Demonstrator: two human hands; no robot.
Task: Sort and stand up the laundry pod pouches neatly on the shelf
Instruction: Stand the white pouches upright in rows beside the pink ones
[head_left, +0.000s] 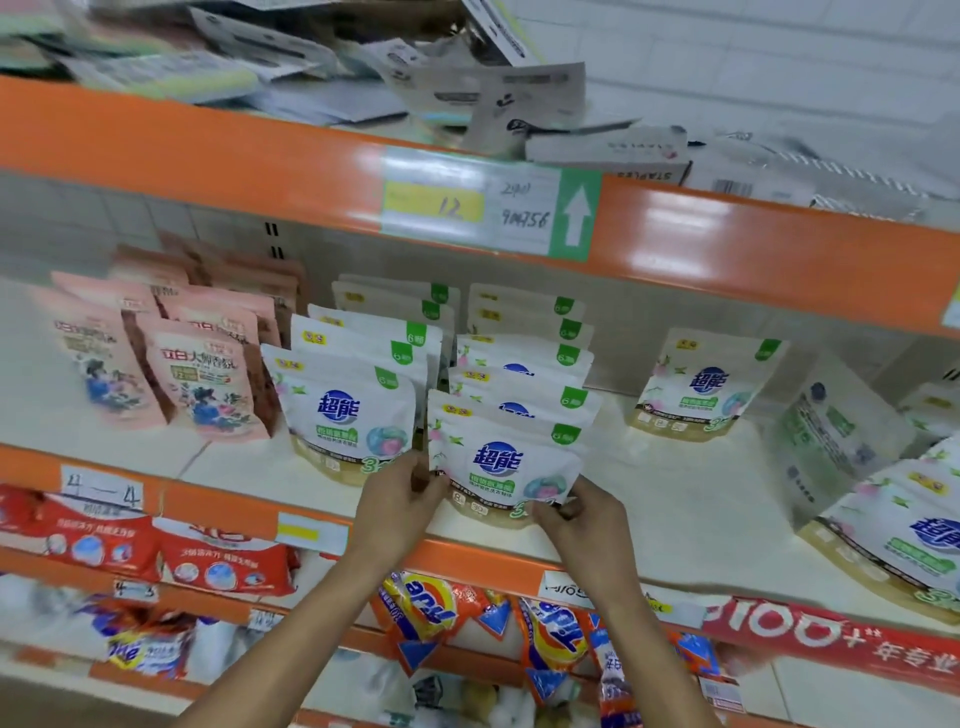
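Two rows of white laundry pod pouches stand upright on the cream shelf (649, 499). My left hand (402, 493) grips the lower left corner of the front white pouch (501, 462) of the right row, and my right hand (582, 512) pinches its lower right corner. The left row's front pouch (343, 410) stands beside it. Pink pouches (200, 379) stand in rows further left. One white pouch (701, 387) stands alone to the right. Others (904, 535) lie tilted at the far right.
An orange beam (260, 156) with a price label (488, 208) runs overhead, with loose boxes and cards piled on top. Below the shelf edge lie red bags (156, 551) and orange detergent bags (431, 613).
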